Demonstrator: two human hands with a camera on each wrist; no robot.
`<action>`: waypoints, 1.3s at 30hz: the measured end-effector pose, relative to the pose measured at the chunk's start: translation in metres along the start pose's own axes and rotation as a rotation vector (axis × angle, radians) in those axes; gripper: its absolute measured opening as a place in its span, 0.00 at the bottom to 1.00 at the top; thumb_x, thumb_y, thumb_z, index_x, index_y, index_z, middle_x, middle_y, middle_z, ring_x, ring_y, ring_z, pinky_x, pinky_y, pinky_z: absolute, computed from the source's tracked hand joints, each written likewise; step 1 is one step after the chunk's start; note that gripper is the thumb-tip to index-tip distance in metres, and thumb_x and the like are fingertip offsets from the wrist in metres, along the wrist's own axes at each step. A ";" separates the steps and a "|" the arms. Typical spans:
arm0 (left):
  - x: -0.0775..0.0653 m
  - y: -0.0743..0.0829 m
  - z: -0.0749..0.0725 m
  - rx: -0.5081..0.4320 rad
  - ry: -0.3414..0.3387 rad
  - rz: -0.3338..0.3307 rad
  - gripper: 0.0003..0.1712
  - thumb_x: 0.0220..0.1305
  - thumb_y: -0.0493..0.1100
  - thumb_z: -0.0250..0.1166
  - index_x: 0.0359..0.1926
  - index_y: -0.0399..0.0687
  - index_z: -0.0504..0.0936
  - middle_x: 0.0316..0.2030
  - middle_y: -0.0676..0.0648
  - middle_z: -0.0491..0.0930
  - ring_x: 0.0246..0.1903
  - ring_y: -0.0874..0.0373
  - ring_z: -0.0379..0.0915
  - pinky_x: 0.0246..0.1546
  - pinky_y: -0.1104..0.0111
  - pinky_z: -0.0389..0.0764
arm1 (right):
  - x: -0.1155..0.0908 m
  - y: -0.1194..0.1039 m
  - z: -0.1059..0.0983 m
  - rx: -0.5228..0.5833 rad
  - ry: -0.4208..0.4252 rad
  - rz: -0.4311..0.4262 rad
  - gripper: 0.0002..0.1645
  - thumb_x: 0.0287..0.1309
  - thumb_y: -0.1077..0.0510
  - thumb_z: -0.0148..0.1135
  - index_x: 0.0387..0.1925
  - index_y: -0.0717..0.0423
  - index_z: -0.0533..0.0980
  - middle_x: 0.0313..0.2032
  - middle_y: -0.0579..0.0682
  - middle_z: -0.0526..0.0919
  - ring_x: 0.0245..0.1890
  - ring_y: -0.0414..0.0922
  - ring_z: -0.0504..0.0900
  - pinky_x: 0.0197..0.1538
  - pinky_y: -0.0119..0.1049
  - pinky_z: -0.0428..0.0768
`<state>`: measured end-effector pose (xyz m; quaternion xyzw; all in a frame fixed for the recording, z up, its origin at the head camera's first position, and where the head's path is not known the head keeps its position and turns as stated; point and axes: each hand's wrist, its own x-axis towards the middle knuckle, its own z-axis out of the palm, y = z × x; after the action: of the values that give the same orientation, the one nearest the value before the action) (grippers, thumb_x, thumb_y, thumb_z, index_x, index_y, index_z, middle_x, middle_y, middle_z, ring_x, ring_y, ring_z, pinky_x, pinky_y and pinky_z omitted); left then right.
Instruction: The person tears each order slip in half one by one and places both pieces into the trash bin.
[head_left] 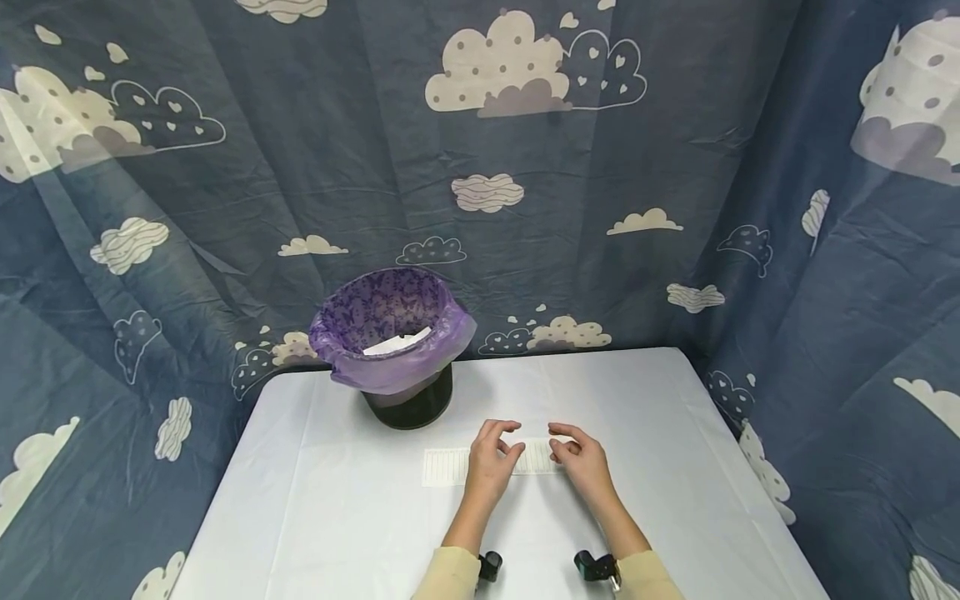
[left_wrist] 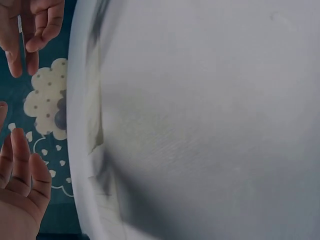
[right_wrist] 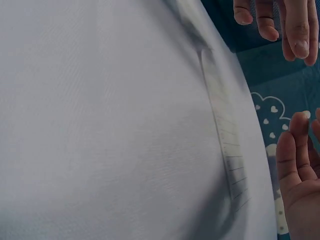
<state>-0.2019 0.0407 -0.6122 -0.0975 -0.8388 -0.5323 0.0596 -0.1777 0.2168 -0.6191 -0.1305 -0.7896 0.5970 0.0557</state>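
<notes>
Both hands hover over the white table, with a gap between them. My left hand [head_left: 491, 462] is in front of the middle of a pale paper strip [head_left: 446, 467] printed with thin parallel lines, hiding part of it. Its thumb and index finger are spread apart in a C shape. My right hand [head_left: 585, 467] is at the strip's right end, thumb and index finger also apart. No held object shows in either hand. In the right wrist view the lined strip [right_wrist: 227, 135] lies on the table below the raised fingers.
A dark bin [head_left: 412, 404] lined with a purple bag [head_left: 405, 371] stands at the table's back left, with white pieces [head_left: 397, 342] inside. A blue cloud-print curtain [head_left: 525, 275] hangs behind and beside the white table [head_left: 337, 517]. Each wrist wears a small black camera [head_left: 596, 567].
</notes>
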 end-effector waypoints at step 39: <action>0.002 -0.023 0.043 0.288 -0.160 -0.039 0.34 0.55 0.32 0.79 0.64 0.48 0.83 0.65 0.46 0.79 0.32 0.63 0.78 0.35 0.73 0.79 | 0.016 0.029 0.010 -0.220 -0.056 0.037 0.28 0.65 0.61 0.67 0.66 0.61 0.78 0.20 0.46 0.82 0.21 0.39 0.76 0.28 0.28 0.69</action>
<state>-0.2094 0.0700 -0.6502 -0.1138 -0.9103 -0.3979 -0.0043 -0.1916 0.2189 -0.6505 -0.1336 -0.8489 0.5113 0.0077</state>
